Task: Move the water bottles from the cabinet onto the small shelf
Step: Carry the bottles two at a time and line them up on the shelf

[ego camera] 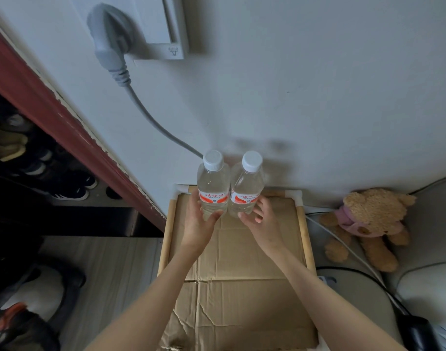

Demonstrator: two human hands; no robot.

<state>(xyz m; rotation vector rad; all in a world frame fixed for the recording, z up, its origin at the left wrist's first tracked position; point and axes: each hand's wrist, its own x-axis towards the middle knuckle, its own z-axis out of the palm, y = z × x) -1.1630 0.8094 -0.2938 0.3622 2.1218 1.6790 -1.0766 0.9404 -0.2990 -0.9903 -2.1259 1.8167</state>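
Two clear water bottles with white caps and red-and-white labels stand upright side by side at the back of the small shelf, close to the wall. The shelf has bamboo rails, white corner joints and a cardboard sheet as its top. My left hand grips the lower part of the left bottle, thumb across its front. My right hand holds the right bottle low down between thumb and forefinger, its other fingers loosely curled. The bottles touch each other.
A grey plug and its cable hang on the wall above the bottles. A teddy bear sits on a cushion to the right. A red door frame and a dark shoe rack lie to the left.
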